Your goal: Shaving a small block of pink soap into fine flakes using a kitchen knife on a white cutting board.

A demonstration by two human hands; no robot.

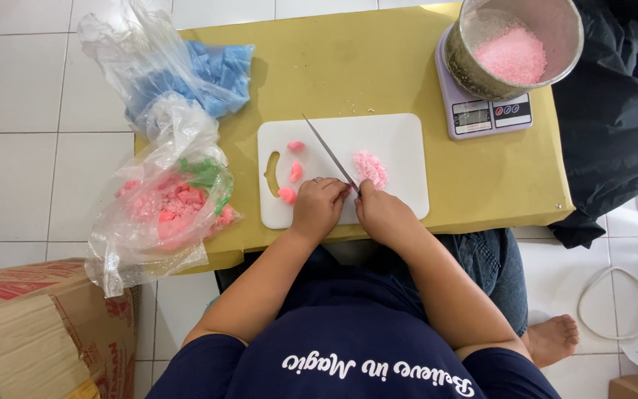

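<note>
A: Cardboard box (31, 325) at far left of the knife grip, on white tile; above it, a clear bag of pink chunks (167, 210) and a second clear bag of blue pieces (219, 74), both on the yellow table (348, 66).

B: And nearer the grip?

A: White cutting board (400, 140). Three pink chunks (293, 171) lie just left of the blade. The left hand (317, 209) is curled down on the board, fingers bunched; what it pins is hidden beneath them. The right hand (384, 214) touches it, closed around the handle of a knife (330, 154) whose blade slants up and away to the left.

B: Right of the grip?

A: A small heap of pink shavings (371, 168) just beyond the knuckles, then, well apart, a metal tin (518, 44) of pink shavings standing on a lilac kitchen scale (481, 111).

B: Good technique?

A: In my judgement, fingertips belong tucked behind the knuckles, cuts thin and even, the edge drawn away from the holding hand.
</note>
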